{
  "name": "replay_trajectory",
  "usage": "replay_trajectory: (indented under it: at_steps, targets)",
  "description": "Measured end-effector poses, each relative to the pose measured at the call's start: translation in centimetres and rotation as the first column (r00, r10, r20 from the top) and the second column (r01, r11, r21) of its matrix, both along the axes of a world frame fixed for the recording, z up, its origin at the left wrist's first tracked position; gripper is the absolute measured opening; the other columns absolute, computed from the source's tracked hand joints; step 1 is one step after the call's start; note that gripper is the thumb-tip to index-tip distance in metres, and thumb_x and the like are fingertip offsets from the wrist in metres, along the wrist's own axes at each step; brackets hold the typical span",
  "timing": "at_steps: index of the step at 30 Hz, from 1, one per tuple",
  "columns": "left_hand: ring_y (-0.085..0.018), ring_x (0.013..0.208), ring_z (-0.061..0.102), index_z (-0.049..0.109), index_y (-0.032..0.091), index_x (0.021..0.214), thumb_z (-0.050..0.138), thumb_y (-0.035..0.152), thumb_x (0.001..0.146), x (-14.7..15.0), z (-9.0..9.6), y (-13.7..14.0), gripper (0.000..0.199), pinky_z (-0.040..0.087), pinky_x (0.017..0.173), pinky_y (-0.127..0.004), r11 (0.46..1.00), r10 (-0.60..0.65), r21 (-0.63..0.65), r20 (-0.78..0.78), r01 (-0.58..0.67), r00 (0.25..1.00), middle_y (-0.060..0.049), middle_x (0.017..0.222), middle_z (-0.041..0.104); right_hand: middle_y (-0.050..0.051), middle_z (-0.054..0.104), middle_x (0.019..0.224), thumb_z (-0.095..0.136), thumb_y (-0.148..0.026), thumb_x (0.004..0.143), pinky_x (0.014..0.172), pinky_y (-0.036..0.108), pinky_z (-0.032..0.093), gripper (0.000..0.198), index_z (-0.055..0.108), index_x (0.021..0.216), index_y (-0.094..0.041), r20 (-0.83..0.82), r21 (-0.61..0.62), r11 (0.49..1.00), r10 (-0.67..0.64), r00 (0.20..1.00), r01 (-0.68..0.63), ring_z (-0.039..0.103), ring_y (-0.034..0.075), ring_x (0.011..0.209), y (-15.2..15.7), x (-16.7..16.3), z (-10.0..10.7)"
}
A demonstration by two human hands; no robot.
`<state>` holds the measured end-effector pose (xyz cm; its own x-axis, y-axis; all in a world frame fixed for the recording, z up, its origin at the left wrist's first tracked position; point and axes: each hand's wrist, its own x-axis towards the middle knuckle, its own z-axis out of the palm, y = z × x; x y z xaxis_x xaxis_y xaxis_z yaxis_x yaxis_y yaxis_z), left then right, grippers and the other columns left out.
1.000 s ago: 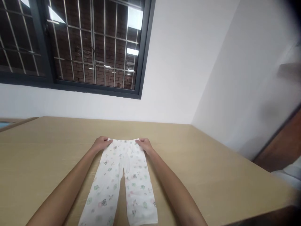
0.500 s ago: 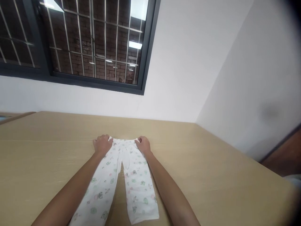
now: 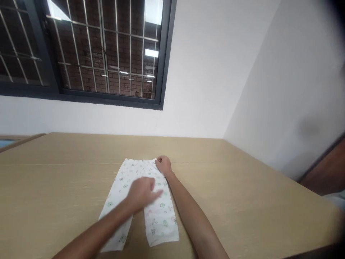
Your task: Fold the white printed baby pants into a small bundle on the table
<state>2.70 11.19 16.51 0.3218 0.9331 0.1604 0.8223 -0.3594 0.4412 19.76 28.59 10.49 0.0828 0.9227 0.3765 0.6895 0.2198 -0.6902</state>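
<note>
White pants (image 3: 161,216) with a small green and pink animal print lie flat on the wooden table, waistband at the far side and legs toward me. My right hand (image 3: 164,164) pinches the right corner of the waistband. Over the middle of the pants, around the crotch, hovers my left hand (image 3: 143,193), slightly blurred. Its thumb stands apart from the curled fingers and no cloth shows in it. The left hand and forearm cover part of the crotch and the left leg.
The light wooden table (image 3: 242,201) reaches to a white wall (image 3: 199,90) behind it. A dark-framed window (image 3: 113,99) with metal bars is set in that wall. A second wall (image 3: 285,108) borders the table on the right.
My left hand has let go of the left waistband corner and moved right and toward me, over the pants. My right hand stays at its corner. The view has shifted slightly.
</note>
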Motion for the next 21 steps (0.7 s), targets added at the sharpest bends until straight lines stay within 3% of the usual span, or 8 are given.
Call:
replay_trajectory:
  at_steps: [4,7,11,17,21]
  targets:
    - [-0.034,0.08,0.067,0.067,0.022,0.093,0.063,0.073,0.077,4.8,-1.0,-7.5,0.054,0.04,0.07,-0.04,0.98,-0.188,-0.08,-0.096,0.181,0.977,-0.012,0.084,0.073,0.001,0.067,0.077,0.063,-0.018,0.076,0.074,0.027,0.041,0.004,0.063,0.079,-0.021,-0.034,-0.011,0.999,0.035,0.999,-0.036,0.057,0.017,0.077,-0.1,0.0,0.3]
    - [-0.04,0.089,0.068,0.065,0.018,0.116,0.058,0.06,0.084,6.4,-1.8,-10.0,0.053,0.045,0.077,-0.048,0.971,-0.215,-0.132,-0.111,0.2,0.97,-0.018,0.095,0.074,-0.002,0.064,0.075,0.057,-0.016,0.077,0.072,0.026,0.04,0.016,0.064,0.089,-0.022,-0.076,-0.02,0.996,0.08,0.994,-0.082,0.054,0.016,0.074,-0.3,0.2,0.7]
    - [-0.035,0.086,0.069,0.064,0.02,0.118,0.054,0.029,0.084,6.7,-1.5,-10.5,0.036,0.046,0.077,-0.048,0.967,-0.226,-0.142,-0.111,0.21,0.968,-0.018,0.095,0.075,-0.001,0.069,0.075,0.052,-0.019,0.079,0.069,0.025,0.043,0.023,0.072,0.091,-0.021,-0.154,-0.071,0.969,0.224,0.962,-0.236,0.056,0.016,0.072,-0.3,1.1,1.7]
    - [-0.034,0.089,0.07,0.074,0.025,0.102,0.054,0.021,0.081,6.3,-0.5,-10.3,0.029,0.048,0.08,-0.048,0.969,-0.205,-0.141,-0.005,0.203,0.979,-0.014,0.094,0.078,0.01,0.079,0.101,0.059,-0.028,0.081,0.077,0.031,0.053,0.032,0.082,0.1,-0.016,-0.257,-0.113,0.874,0.434,0.864,-0.473,0.068,0.021,0.088,0.0,3.2,2.4]
    - [-0.03,0.094,0.07,0.077,0.028,0.095,0.055,0.018,0.078,6.1,-0.3,-10.4,0.029,0.049,0.084,-0.044,0.973,-0.149,-0.159,0.132,0.17,0.98,-0.008,0.093,0.079,0.01,0.078,0.097,0.07,-0.028,0.076,0.082,0.034,0.052,0.024,0.082,0.092,-0.017,-0.225,-0.066,0.858,0.485,0.845,-0.51,0.067,0.022,0.088,0.3,4.1,1.7]
